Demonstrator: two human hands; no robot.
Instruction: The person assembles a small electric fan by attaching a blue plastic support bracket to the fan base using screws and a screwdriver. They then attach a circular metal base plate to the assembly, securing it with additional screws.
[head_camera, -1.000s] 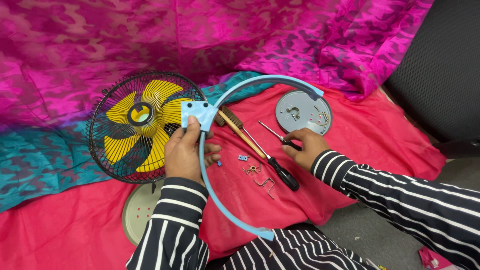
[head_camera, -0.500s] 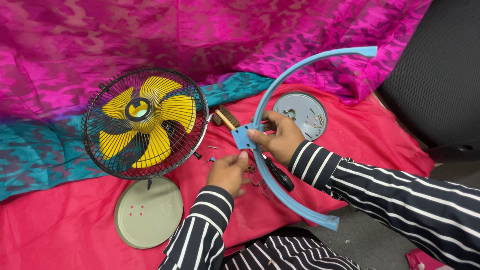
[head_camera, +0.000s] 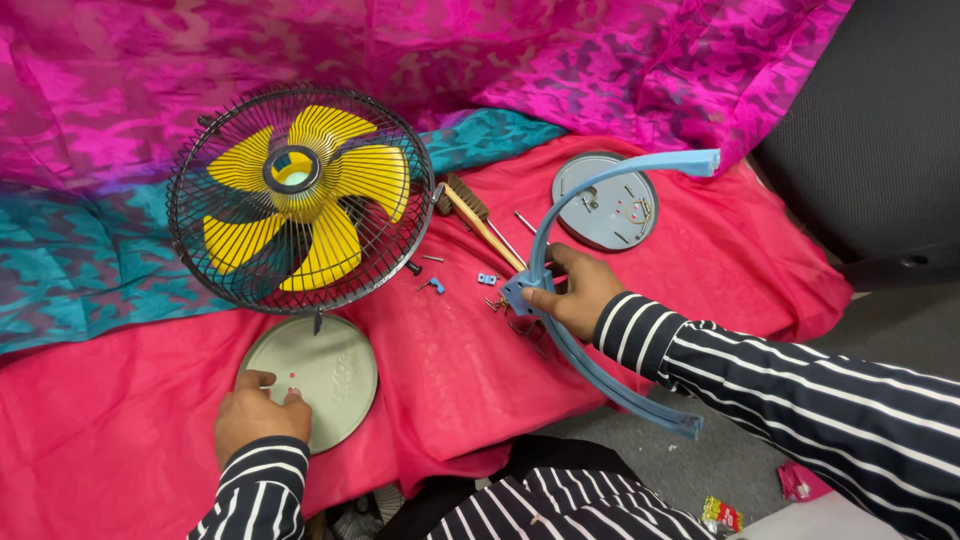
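Curved blue bracket held right of the fan

The right hand (head_camera: 572, 295) grips the bracket (head_camera: 590, 360) at its square centre plate; the left hand (head_camera: 252, 417), fingers loosely spread, rests on the grey disc (head_camera: 325, 370) below the fan (head_camera: 297, 197).

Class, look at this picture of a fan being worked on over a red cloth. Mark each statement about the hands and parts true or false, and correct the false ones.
1. The right hand holds the curved blue bracket. True.
2. The left hand grips a screwdriver. False: it rests on the round grey-green plate, holding nothing.
3. The fan has yellow blades behind a black wire guard. True.
4. The round grey disc lies on the floor. False: it lies on the red cloth, beyond the right hand.
5. A wooden-handled brush lies between the fan and the bracket. True.
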